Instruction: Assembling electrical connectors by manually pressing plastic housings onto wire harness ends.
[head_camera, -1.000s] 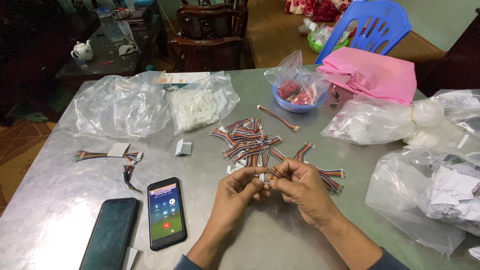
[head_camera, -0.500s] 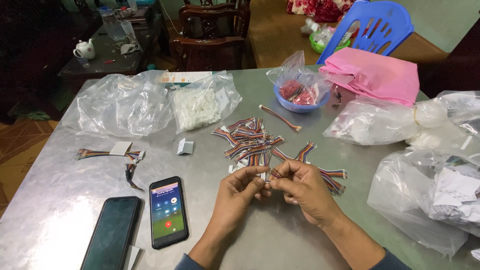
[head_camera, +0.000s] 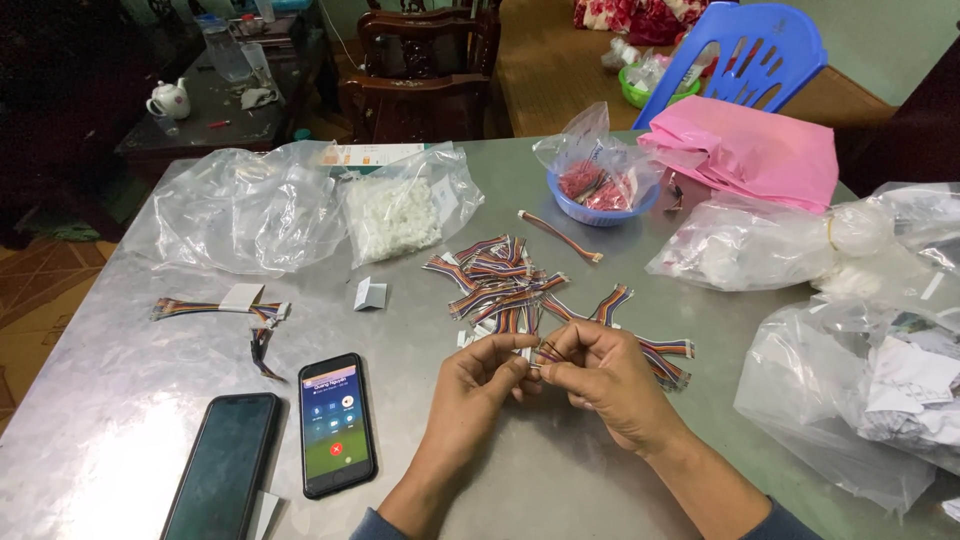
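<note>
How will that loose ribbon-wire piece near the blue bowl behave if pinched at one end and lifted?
The ribbon-wire piece looks thin and slightly curved, so it probably droops rather than staying rigid. It seems light for its length; a push would likely slide it across the smooth metal table. Flat, so unlikely to roll.

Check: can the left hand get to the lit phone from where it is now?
Probably yes. The left hand is pinching a small ribbon cable with the right hand; bare table lies between it and the lit phone, nothing blocking.

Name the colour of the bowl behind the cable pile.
Blue bowl, wrapped in a clear bag; head view.
</note>
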